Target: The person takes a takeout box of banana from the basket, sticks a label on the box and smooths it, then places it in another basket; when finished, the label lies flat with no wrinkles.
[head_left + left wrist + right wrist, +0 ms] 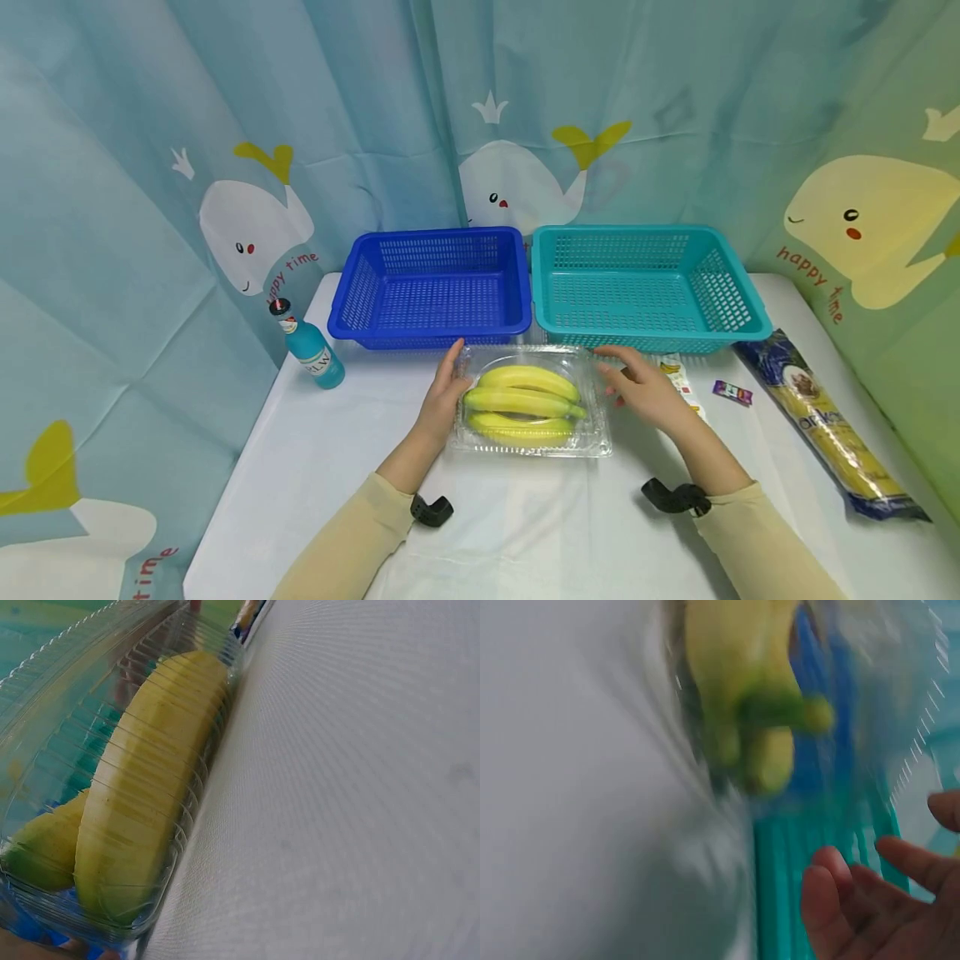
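Observation:
A clear plastic clamshell box (600, 437) with yellow bananas (521, 402) inside lies in front of me on the white table. My left hand (441, 400) holds the box by its left side, thumb at the rim; some fingertips show below its end in the left wrist view. At the box's right side is my right hand (637, 387), its fingers loosely spread and apart from the wall in the right wrist view. That view shows the bananas' green stem (784, 712), blurred.
Behind the box stand a blue basket (431, 337) and a teal basket (645, 337), side by side. A blue bottle (315, 354) stands at left. On the right lie a small purple packet (732, 392), a printed sheet (678, 375) partly behind my hand, and a long yellow-and-blue package (825, 425).

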`<state>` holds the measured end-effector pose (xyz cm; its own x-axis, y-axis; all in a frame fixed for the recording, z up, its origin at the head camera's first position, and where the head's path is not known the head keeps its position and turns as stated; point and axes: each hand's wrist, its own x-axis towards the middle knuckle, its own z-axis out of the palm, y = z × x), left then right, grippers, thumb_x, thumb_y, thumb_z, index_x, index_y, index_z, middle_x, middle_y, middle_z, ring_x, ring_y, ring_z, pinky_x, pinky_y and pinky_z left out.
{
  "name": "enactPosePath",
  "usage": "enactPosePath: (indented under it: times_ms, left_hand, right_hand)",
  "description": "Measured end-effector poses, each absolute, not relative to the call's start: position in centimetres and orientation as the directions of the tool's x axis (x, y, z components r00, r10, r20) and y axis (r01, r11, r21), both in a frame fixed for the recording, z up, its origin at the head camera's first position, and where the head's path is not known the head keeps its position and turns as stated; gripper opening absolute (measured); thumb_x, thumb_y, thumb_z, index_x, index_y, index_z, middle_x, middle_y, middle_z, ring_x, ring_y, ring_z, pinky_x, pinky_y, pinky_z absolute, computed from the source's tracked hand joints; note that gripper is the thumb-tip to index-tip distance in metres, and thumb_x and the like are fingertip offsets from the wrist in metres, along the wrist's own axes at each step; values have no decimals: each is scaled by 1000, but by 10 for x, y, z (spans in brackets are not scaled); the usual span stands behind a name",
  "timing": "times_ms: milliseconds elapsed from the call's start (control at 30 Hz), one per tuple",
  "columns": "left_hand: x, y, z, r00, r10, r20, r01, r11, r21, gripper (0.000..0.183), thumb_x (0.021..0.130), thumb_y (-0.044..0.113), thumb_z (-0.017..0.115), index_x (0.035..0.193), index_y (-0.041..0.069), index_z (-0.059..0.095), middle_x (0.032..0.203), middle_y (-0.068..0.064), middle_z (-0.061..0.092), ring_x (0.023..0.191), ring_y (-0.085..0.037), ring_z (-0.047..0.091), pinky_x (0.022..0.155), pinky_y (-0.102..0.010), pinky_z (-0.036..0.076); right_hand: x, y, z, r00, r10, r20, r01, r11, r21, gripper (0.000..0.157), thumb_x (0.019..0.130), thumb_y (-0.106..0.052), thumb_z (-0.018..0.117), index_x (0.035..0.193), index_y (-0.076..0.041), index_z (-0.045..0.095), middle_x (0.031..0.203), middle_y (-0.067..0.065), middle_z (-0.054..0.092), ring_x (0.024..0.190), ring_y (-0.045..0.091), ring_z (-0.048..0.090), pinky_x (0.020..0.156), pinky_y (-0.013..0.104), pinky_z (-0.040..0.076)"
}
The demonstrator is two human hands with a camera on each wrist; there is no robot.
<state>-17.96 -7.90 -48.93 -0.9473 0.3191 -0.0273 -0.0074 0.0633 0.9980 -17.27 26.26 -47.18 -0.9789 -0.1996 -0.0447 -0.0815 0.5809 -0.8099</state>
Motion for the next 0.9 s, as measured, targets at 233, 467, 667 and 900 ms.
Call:
enactPosePath:
  times_ms: [233, 467, 667, 900]
  left_hand:
    - [-179, -79, -487, -948, 315, -35, -4, 97, 995, 67, 101, 18, 41, 161, 22, 11, 168, -1, 3, 155, -26, 0, 124, -56, 4]
    - [-187, -79, -504, -953, 300, -30, -2, 94, 996, 66, 102, 18, 40, 160, 25, 11, 168, 0, 3, 155, -26, 0, 124, -56, 4]
    - [-193, -79, -520, -964, 266, -14, 10, 88, 996, 62, 103, 26, 41, 159, 33, 15, 167, 4, 7, 155, -25, 5, 125, -53, 6]
    - [-197, -83, -514, -982, 177, 68, 99, 170, 980, 50, 104, 30, 41, 154, 24, 34, 160, -7, 32, 148, -31, 31, 122, -51, 24]
  right_hand:
    - [-164, 308, -463, -973, -218, -72, -87, 641, -762, 48, 104, -40, 47, 144, -11, 48, 112, 19, 63, 85, 29, 66, 69, 39, 57]
    - [-160, 349, -471, -978, -192, -84, -67, 669, -740, 47, 105, -38, 47, 142, -10, 49, 107, 21, 66, 82, 22, 66, 65, 33, 56]
    - [-160, 375, -485, -976, -193, -102, -46, 639, -768, 43, 106, -32, 46, 140, -7, 50, 93, 20, 63, 69, 26, 63, 59, 35, 53]
    - [-159, 388, -495, -969, -219, -117, -33, 581, -814, 42, 106, -31, 46, 137, -4, 50, 78, 17, 58, 58, 30, 53, 52, 36, 48]
